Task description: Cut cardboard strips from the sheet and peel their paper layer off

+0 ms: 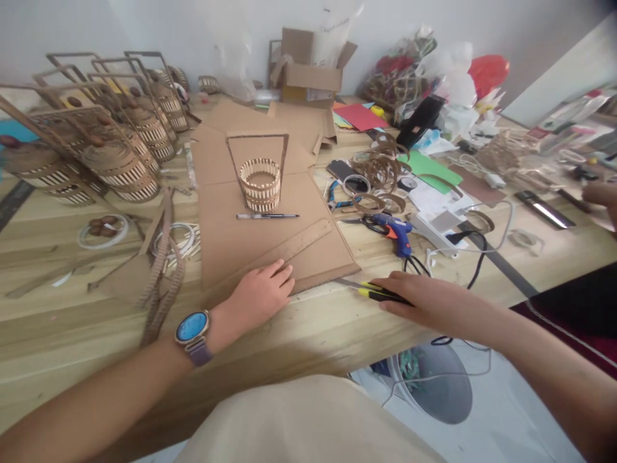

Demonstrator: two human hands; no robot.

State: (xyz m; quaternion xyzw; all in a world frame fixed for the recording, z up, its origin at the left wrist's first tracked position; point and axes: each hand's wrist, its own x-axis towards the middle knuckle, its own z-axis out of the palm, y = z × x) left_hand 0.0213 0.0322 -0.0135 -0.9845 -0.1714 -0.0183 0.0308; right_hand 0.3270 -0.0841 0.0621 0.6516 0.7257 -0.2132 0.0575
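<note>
My left hand [263, 289], with a watch on the wrist, lies flat with fingers stretched over the near edge of a cardboard sheet [219, 225]. Beside its fingertips, a flat brown ruler-like strip [308, 241] runs slantwise across the sheet. My right hand [414, 296] is closed around a yellow and black utility knife [371, 290]. The knife's blade points left, close to the sheet's near right corner. Farther back on the cardboard stands a small slatted basket [261, 186] with a tall handle, and a pen [267, 217] lies in front of it.
Several lidded baskets [120, 167] crowd the back left. Corrugated strips [164, 270] lie left of the sheet. To the right are a blue glue gun [398, 235], a power strip [438, 231] and coiled cardboard bands [380, 167]. Below the table edge is a bin [443, 386]. Another person's hand [602, 196] shows at far right.
</note>
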